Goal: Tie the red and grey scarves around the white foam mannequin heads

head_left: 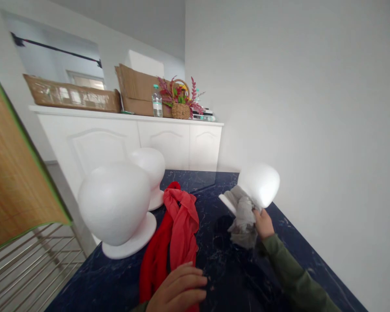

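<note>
- On the dark marbled table [234, 277], head view: right hand [263, 223] is closed around a crumpled grey cloth [243, 216], pressed against a tipped white foam head form [259, 184] near the table's right edge.
- Left hand [178, 290] lies flat, fingers loose and open, on the lower end of a red scarf [175, 234] — soft, bunched in long folds, running up the table's middle.
- Two more foam forms stand upright on round bases to the left: big one [115, 203] near the left edge, smaller one [149, 169] behind it, just beside the scarf's top.
- Bare tabletop between scarf and grey cloth; smooth, glossy.
- Behind: white cabinet [130, 138] with cardboard boxes [136, 89], a water bottle [157, 102], a wicker flower basket [181, 104].
</note>
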`<state>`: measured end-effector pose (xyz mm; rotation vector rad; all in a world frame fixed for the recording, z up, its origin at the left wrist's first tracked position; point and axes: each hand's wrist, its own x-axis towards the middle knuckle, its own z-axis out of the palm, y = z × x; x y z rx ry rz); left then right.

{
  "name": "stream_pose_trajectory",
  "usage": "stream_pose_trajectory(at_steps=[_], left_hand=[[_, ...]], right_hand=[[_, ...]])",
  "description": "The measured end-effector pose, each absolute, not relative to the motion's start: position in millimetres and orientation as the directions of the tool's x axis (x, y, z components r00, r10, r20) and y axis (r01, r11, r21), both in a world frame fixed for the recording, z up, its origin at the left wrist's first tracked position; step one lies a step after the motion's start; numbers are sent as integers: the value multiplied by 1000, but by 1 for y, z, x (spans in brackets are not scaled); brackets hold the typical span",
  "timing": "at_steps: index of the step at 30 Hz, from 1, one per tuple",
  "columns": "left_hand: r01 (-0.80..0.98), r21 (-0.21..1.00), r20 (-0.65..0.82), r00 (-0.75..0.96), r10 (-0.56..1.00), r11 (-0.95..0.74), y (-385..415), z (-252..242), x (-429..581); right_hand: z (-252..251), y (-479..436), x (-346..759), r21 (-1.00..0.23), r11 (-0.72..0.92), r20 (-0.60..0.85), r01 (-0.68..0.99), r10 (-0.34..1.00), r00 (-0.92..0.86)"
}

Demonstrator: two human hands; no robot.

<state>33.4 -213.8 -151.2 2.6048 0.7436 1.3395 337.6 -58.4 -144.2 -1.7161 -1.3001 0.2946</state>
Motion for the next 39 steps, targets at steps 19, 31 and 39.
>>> stream_pose_trajectory(at_steps=[19, 31, 39], left_hand=[[661, 638, 156, 391, 907, -395, -155, -160, 117], [184, 953, 102, 553, 827, -240, -169, -154, 80], [254, 906, 209, 426, 880, -338, -146, -131, 12]], right_hand=[[-174, -225, 244, -875, 200, 124, 441, 973, -195], [-186, -174, 269, -951, -117, -104, 285, 993, 60], [-192, -155, 277, -969, -143, -187, -200, 957, 222]])
